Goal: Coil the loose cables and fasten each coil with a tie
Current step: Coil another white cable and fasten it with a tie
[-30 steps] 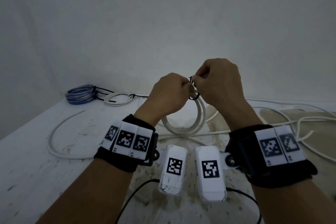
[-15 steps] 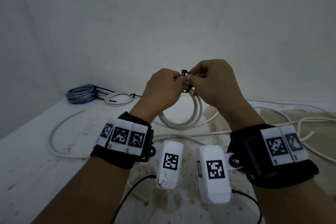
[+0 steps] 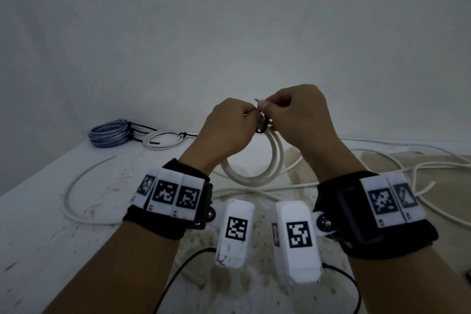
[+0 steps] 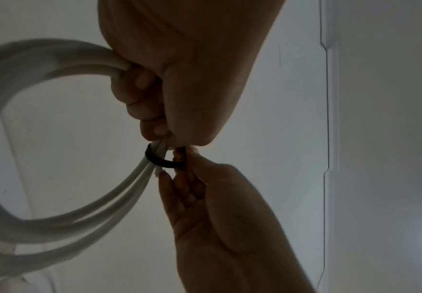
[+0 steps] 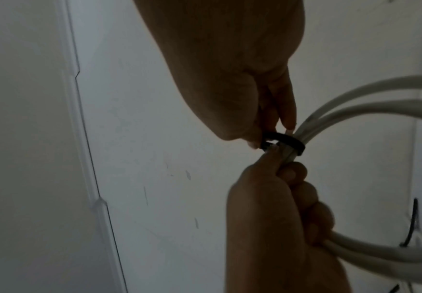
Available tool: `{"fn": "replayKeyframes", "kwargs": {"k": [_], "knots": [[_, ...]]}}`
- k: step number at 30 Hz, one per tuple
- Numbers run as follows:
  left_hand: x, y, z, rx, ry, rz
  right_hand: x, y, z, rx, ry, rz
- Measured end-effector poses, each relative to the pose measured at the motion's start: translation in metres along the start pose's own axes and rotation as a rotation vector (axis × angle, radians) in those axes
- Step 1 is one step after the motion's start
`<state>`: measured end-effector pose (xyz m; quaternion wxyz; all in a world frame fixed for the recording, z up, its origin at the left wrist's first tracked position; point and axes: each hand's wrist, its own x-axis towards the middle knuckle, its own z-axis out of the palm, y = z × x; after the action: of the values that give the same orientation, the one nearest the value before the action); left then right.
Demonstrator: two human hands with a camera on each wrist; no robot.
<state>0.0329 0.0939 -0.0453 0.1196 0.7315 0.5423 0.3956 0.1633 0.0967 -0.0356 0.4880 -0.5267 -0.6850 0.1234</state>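
Left hand (image 3: pixel 226 130): fingers curled round the gathered strands at the top of the white coil (image 3: pixel 257 173), holding them bunched together; the left wrist view shows the strands (image 4: pixel 54 65) running into the fist (image 4: pixel 179 79).
Right hand (image 3: pixel 298 120): thumb and fingertips pinch the black tie (image 3: pixel 262 126) where it meets the left hand; the other fingers are loosely curled below the pinch.
Black tie: forms a small loop (image 4: pixel 162 160) around the coil's strands just beside the left thumb, not drawn tight against them; in the right wrist view it wraps the strands (image 5: pixel 285 142) between the two hands.
White coil: held up off the table (image 3: pixel 51 224), hanging below both hands as a round loop of several turns; a cut cable end shows at the tie (image 4: pixel 157 172).
Loose white cables (image 3: pixel 382 173): spread over the table to the right and behind the coil; one long strand (image 3: pixel 74 199) curves across the table on the left.
Finished coils: a blue coil (image 3: pixel 109 132) and a small white coil (image 3: pixel 163 139) lie side by side at the far left of the table, each with a black tie on it.
Wrist cameras: white housings (image 3: pixel 235 232) with black-and-white markers sit below both wrists.
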Motion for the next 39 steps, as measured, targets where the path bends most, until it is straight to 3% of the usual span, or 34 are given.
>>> {"fn": "replayKeyframes", "kwargs": {"k": [10, 14, 22, 26, 32, 39], "knots": [[-0.004, 0.007, -0.004, -0.137, -0.139, 0.078, 0.0, -0.007, -0.021, 0.441, -0.127, 0.413], [-0.004, 0.008, -0.002, -0.13, -0.155, 0.11, 0.001, -0.006, -0.019, 0.573, -0.099, 0.483], [-0.004, 0.009, 0.001, -0.24, -0.132, -0.029, 0.001, -0.007, -0.017, 0.353, -0.022, 0.279], [-0.005, 0.01, 0.002, -0.25, -0.145, -0.035, 0.003, -0.002, -0.019, 0.327, -0.035, 0.284], [-0.006, 0.014, 0.006, -0.277, -0.172, -0.046, 0.005, 0.002, -0.014, 0.131, 0.07, 0.218], [-0.003, 0.01, 0.005, -0.298, -0.127, -0.088, 0.001, -0.003, -0.019, 0.285, -0.057, 0.232]]}}
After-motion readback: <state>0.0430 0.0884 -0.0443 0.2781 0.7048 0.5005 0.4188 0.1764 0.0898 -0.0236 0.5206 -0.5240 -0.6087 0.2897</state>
